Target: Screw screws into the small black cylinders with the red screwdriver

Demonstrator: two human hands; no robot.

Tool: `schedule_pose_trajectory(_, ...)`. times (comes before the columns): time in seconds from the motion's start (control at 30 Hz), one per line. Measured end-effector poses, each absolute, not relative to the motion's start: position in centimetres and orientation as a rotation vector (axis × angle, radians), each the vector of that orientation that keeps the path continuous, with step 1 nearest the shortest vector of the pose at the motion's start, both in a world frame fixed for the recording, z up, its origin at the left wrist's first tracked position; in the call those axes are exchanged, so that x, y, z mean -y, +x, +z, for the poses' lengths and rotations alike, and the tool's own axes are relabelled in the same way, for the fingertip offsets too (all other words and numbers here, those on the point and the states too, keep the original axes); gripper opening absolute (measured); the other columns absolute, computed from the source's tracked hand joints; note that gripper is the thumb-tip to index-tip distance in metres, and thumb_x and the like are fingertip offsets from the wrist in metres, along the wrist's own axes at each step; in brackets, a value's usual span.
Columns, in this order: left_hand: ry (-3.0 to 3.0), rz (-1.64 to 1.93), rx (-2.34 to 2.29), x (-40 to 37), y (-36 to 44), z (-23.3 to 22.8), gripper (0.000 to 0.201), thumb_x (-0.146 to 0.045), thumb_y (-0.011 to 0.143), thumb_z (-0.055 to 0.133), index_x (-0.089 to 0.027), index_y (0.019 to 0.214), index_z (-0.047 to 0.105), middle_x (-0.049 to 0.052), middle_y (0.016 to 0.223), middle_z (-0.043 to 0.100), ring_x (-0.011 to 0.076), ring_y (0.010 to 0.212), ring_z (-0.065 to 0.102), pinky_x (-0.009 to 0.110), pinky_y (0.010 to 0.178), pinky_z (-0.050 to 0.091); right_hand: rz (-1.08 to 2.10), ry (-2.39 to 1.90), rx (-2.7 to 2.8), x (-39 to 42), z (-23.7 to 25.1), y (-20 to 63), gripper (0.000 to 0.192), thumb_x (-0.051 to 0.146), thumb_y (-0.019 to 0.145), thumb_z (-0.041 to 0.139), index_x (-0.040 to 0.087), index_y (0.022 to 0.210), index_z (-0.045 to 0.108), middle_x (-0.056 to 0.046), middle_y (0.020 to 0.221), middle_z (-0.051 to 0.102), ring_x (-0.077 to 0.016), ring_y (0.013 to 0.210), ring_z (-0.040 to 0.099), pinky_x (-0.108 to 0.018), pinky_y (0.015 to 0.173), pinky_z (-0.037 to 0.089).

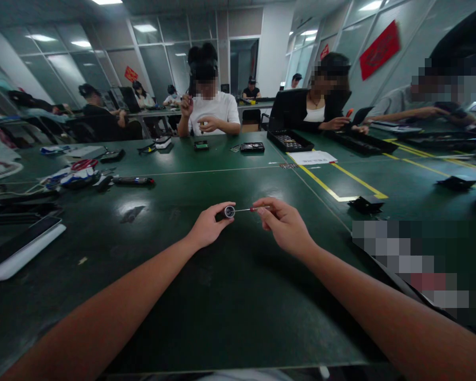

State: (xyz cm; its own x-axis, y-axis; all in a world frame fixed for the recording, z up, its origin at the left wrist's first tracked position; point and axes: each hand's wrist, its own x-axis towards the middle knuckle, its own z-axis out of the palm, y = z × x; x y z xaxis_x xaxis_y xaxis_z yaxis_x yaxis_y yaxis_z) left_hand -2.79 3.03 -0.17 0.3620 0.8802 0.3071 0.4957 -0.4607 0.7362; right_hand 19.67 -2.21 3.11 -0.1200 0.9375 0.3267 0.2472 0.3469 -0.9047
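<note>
- Two bare arms reach forward over a dark green desk, the hands meeting just above its middle.
- The left hand is clamped on a small round black part; its pale ringed end face turns toward the camera.
- The right hand pinches a thin screwdriver by its red grip.
- The screwdriver lies level, left to right; its metal tip meets the part at that face.
- The hands sit close together, parted only by the bare shaft.
- The part is held off the desk, slightly left of centre, nearer the left hand.
- Other people sit along the far side.
</note>
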Motion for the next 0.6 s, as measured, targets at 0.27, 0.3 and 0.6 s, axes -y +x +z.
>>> schedule_pose_trajectory(0.27, 2.175, 0.935, -1.181, -2.9, -2.7, -0.2, 0.042, -0.019, 0.087, 0.069, -0.028, 0.127, 0.065, 0.004, 0.122, 0.069, 0.0249, 0.115, 0.061, 0.045, 0.105, 0.044, 0.701, -1.184, 1.690, 3.0, 3.3, 19.1, 0.043, 0.052, 0.101, 0.040, 0.024, 0.096, 0.072, 0.002, 0.059, 0.054, -0.0154, 0.055, 0.053, -0.030, 0.057, 0.037)
schedule_pose_trajectory(0.3, 2.193, 0.918, -1.185, -2.8, -2.7, -0.2, 0.041, -0.020, 0.087, 0.069, -0.028, 0.127, 0.065, 0.004, 0.119, 0.070, 0.0248, 0.113, 0.061, 0.044, 0.102, 0.044, 0.672, -1.214, 1.687, 2.9, 3.4, 19.1, 0.041, 0.050, 0.101, 0.041, 0.024, 0.098, 0.072, 0.002, 0.060, 0.055, -0.0157, 0.055, 0.052, -0.031, 0.057, 0.036)
schedule_pose_trajectory(0.6, 2.240, 0.872, -1.216, -2.5, -2.6, 0.2, 0.040, -0.020, 0.089, 0.067, -0.028, 0.127, 0.064, 0.004, 0.113, 0.069, 0.0246, 0.106, 0.060, 0.041, 0.096, 0.044, 0.754, -1.228, 1.660, 2.0, 2.9, 19.9, 0.027, 0.036, 0.098, 0.043, 0.025, 0.110, 0.064, 0.000, 0.077, 0.061, -0.0190, 0.071, 0.058, -0.032, 0.064, 0.042)
